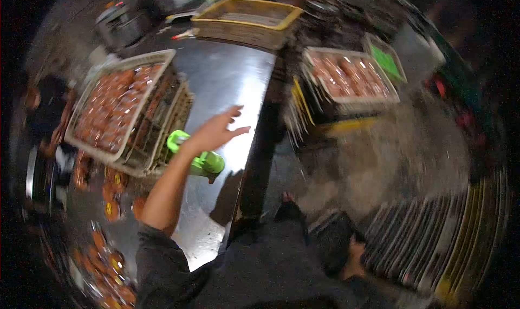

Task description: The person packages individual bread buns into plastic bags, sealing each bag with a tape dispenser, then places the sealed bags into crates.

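The left hand (216, 133) is held wide above the bench (216, 65), fingers spread rightward. The green tool (213, 163) is seen below its wrist, long axis slanted far-left to near-right. The right hand (355, 260) is farther away; its grip cannot be told.

The left arm reaches forward and up from a dark sleeve, its forearm bare. The left hand (215, 133) is open, the thumb apart from the fingers, which bend slightly; nothing is in its grasp. The right hand (355, 259) is low at the right side, near the body, blurred and partly hidden, its finger pose unclear.
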{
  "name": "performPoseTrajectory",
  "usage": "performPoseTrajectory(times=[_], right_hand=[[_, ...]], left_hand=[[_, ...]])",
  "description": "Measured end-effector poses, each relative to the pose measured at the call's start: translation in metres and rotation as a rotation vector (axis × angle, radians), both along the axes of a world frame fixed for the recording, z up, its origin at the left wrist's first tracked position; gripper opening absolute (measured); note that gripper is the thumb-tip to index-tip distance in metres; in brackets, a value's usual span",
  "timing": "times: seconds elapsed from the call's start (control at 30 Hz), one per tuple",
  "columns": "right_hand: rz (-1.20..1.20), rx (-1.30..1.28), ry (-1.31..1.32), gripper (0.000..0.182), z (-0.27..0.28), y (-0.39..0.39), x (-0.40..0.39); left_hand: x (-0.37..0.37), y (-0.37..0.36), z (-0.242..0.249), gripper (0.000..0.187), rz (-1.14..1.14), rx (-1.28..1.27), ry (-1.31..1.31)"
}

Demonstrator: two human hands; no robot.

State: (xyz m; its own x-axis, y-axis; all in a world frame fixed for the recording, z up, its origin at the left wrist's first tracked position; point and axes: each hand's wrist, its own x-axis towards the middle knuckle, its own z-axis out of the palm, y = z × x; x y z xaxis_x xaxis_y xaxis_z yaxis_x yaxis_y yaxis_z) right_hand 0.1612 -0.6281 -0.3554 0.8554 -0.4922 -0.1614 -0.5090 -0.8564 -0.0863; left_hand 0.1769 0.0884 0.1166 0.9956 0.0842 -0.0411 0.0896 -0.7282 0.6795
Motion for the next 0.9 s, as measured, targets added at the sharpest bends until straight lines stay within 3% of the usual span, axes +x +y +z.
performPoseTrajectory(times=[0.03,0.07,0.17,0.2,0.27,0.3,0.33,0.37,0.4,0.43,0.57,0.67,0.77,0.8,0.9], right_hand=[[-0.1,-0.057,0.102,0.079,-0.047,-0.002,-0.006],[-0.158,-0.113,0.169,0.078,-0.098,-0.008,-0.008],[-0.101,0.127,0.362,0.077,-0.086,0.042,-0.013],[-0.079,0.178,0.388,0.077,-0.092,0.051,-0.009],[-0.045,0.25,0.411,0.076,-0.121,0.064,0.003],[-0.027,0.279,0.418,0.076,-0.137,0.066,0.011],[-0.009,0.304,0.427,0.076,-0.155,0.069,0.016],[0.006,0.331,0.438,0.076,-0.173,0.069,0.021],[0.023,0.353,0.449,0.076,-0.19,0.07,0.025],[0.032,0.374,0.463,0.075,-0.208,0.073,0.029],[0.054,0.401,0.46,0.075,-0.285,0.092,0.03],[0.053,0.384,0.426,0.074,-0.338,0.114,0.018],[0.046,0.365,0.388,0.074,-0.37,0.13,0.006],[0.046,0.371,0.367,0.073,-0.381,0.131,0.008],[-0.001,0.464,0.297,0.073,-0.409,0.09,0.0]], left_hand=[[-0.001,-0.006,-0.013,0.07,0.043,0.028,0.018],[-0.003,-0.013,-0.015,0.082,0.051,-0.006,0.051],[-0.021,-0.053,-0.021,0.095,0.091,-0.331,0.451],[-0.033,-0.061,-0.084,0.094,0.012,-0.415,0.36],[-0.047,-0.105,-0.116,0.077,-0.109,-0.406,0.749],[-0.075,-0.115,-0.184,0.085,-0.255,-0.51,0.739],[-0.081,-0.144,-0.171,0.096,-0.198,-0.546,0.998],[-0.116,-0.162,-0.22,0.107,-0.189,-0.384,0.942],[-0.142,-0.171,-0.264,0.109,-0.313,-0.033,1.114],[-0.142,-0.185,-0.269,0.107,-0.208,0.073,1.306],[-0.289,-0.17,-0.437,0.09,0.403,-0.456,1.142],[-0.198,-0.185,-0.394,0.09,0.526,-0.441,1.258],[-0.252,-0.173,-0.49,0.096,0.296,-0.407,1.058],[-0.173,-0.194,-0.431,0.094,0.711,-0.32,1.353],[-0.145,-0.191,-0.421,0.088,0.649,-0.315,1.26]])
